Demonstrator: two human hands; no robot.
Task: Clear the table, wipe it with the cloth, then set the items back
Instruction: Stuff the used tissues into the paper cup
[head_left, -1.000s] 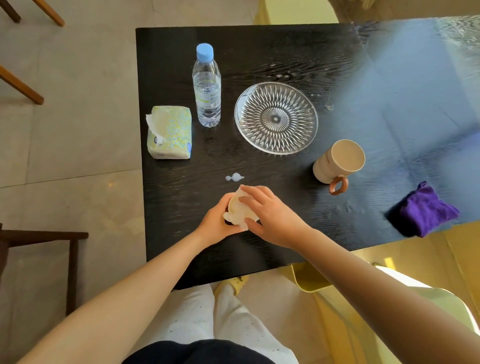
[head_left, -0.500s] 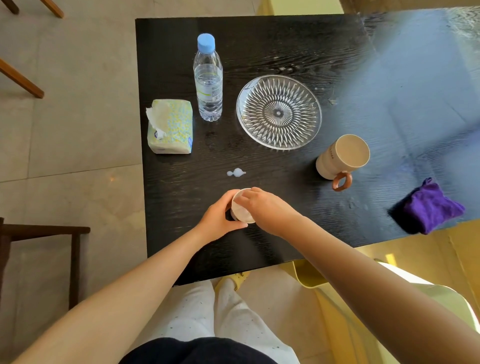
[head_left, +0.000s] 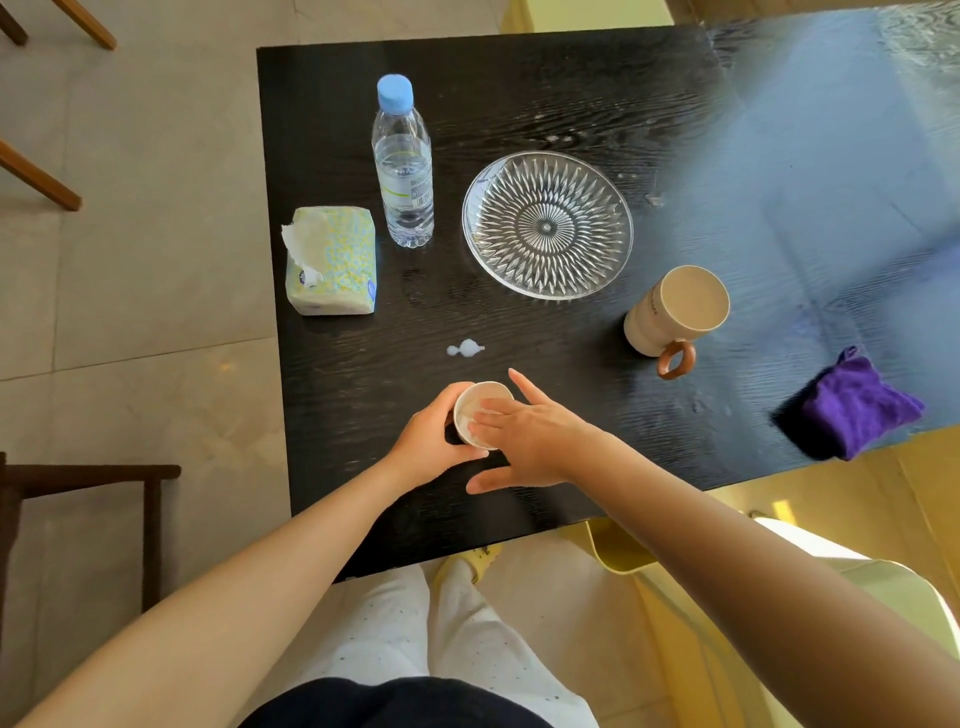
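On the black table (head_left: 519, 93), near its front edge, my left hand (head_left: 426, 441) grips a small white cup (head_left: 475, 405). My right hand (head_left: 535, 436) lies flat over the cup's right side, fingers spread. A small white spill (head_left: 466, 349) sits just beyond the cup. Farther back are a tissue pack (head_left: 332, 262), a water bottle (head_left: 402, 166) with a blue cap, and a cut-glass plate (head_left: 547, 224). A beige mug (head_left: 675, 312) with a brown handle stands to the right. The purple cloth (head_left: 857, 405) lies crumpled at the table's right front edge.
A yellow chair (head_left: 649, 561) stands under the table's front right. A dark wooden stool (head_left: 78, 499) is at the left, and wooden chair legs (head_left: 41, 176) show at the upper left. Tiled floor lies left of the table.
A crumpled tissue held in both hands has gone into the white cup. My right hand's fingers have opened and spread over the cup's rim. The camera has shifted slightly.
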